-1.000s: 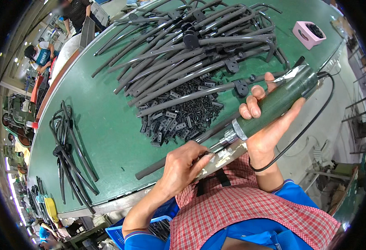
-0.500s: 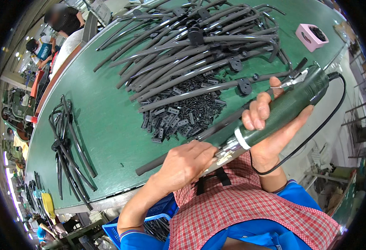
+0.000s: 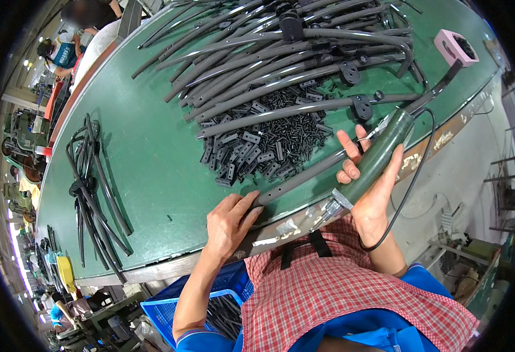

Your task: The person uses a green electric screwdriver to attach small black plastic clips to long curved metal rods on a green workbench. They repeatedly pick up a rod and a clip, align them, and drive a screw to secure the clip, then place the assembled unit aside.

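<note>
My left hand [image 3: 228,224] is closed on the near end of a dark grey metal tube [image 3: 298,183] lying at the table's front edge. Its far part passes behind my right hand, toward the right side. With my right hand [image 3: 380,196] I hold a green electric screwdriver [image 3: 375,155], its silver tip angled down and left, apart from the tube. Some of those fingers are lifted off the body, beside a small silver metal piece [image 3: 376,128]. A black cord loops from the tool past my right wrist. Beyond the tube lies a pile of small black brackets and screws [image 3: 269,141].
Many bent grey tubes [image 3: 257,64] with black joints are heaped across the green table [image 3: 157,170]. A black folded tube bundle [image 3: 90,196] lies left. A pink box [image 3: 445,44] of dark parts stands far right. Below the edge is a blue crate [image 3: 172,305]. People work at far left.
My left hand has moved left and down from the screwdriver's tip to the tube's end. The screwdriver has tilted steeper and drawn left, its tip now uncovered. The view has shifted slightly.
</note>
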`<state>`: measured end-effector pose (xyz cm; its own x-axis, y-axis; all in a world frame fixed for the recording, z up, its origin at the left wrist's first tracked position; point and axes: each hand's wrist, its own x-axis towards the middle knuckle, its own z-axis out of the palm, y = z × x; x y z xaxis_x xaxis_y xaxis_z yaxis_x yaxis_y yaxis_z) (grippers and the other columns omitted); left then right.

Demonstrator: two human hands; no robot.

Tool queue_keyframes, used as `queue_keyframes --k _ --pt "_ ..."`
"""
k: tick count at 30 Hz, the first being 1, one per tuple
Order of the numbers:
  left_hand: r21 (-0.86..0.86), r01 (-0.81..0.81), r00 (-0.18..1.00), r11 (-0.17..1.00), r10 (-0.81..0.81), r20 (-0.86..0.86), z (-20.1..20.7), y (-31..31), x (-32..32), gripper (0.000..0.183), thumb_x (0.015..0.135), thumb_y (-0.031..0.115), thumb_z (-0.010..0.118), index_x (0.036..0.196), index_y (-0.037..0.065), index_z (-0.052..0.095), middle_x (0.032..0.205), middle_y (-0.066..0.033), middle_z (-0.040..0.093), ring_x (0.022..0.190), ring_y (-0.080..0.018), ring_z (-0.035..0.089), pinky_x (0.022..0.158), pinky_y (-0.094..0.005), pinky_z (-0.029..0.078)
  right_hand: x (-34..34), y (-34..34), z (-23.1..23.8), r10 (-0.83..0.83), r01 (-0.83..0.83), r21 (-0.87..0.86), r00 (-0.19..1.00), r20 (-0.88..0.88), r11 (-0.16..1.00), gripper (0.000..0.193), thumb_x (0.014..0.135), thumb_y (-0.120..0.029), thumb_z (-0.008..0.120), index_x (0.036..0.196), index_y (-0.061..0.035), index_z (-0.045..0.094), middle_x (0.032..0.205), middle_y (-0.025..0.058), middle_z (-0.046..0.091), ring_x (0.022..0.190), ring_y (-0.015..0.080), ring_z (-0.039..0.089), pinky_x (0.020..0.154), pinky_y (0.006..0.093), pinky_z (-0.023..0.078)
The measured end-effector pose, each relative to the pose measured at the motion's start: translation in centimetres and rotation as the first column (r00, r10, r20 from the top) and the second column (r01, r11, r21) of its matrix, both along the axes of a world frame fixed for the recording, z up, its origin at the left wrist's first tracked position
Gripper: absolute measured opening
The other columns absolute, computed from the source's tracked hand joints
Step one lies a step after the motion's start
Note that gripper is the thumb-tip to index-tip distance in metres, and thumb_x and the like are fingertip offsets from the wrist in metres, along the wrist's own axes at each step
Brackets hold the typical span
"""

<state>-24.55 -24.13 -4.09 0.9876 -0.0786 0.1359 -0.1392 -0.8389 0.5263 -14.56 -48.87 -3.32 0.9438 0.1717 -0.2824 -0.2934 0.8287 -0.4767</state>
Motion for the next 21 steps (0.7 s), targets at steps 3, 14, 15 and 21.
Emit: queue_keyframes --k 3,14,15,21 --pt "-0.017 0.006 1.000 1.000 -0.006 0.014 -1.3 0.1 -0.1 0.030 0.081 0.017 0.068 0.109 0.006 0.066 0.088 -0.0103 0.060 0.077 -0.0268 0.059 0.066 -0.0361 0.049 -0.3 0.0 -0.1 0.008 -0.008 -0.010 1.000 0.017 1.000 0.077 0.087 -0.074 0.030 0.130 -0.0130 0.047 0.133 0.0162 0.050 0.057 0.0103 0.047 0.057 0.0278 0.042" --pt "0.249 0.305 0.903 0.919 -0.362 0.232 0.2 -1.4 11.7 0.031 0.072 -0.001 0.066 0.102 0.007 0.064 0.109 -0.0123 0.057 0.102 -0.0328 0.054 0.086 -0.0403 0.047 -0.4 0.1 -0.1 0.033 -0.033 -0.017 0.999 0.006 0.999 0.077 0.086 -0.074 0.032 0.134 -0.0149 0.041 0.137 0.0145 0.048 0.056 0.0118 0.050 0.055 0.0291 0.043" --pt "0.257 0.318 0.902 0.913 -0.374 0.214 -0.2 -1.3 12.2 0.030 0.072 0.000 0.067 0.101 0.006 0.064 0.108 -0.0120 0.058 0.102 -0.0326 0.054 0.087 -0.0404 0.046 -0.4 0.1 -0.4 0.046 -0.046 -0.007 0.999 0.022 0.999 0.077 0.086 -0.075 0.032 0.134 -0.0147 0.040 0.136 0.0148 0.049 0.057 0.0125 0.052 0.055 0.0297 0.044" --pt "-0.591 -0.127 0.938 0.796 -0.097 -0.332 0.6 -0.3 10.6 0.019 0.090 0.014 0.062 0.106 0.003 0.063 0.088 -0.0037 0.065 0.072 -0.0108 0.058 0.059 -0.0226 0.045 -0.4 -0.1 -0.6 0.037 -0.037 -0.013 0.999 0.010 0.999 0.079 0.086 -0.075 0.033 0.136 -0.0148 0.040 0.135 0.0159 0.049 0.057 0.0132 0.052 0.056 0.0306 0.044"
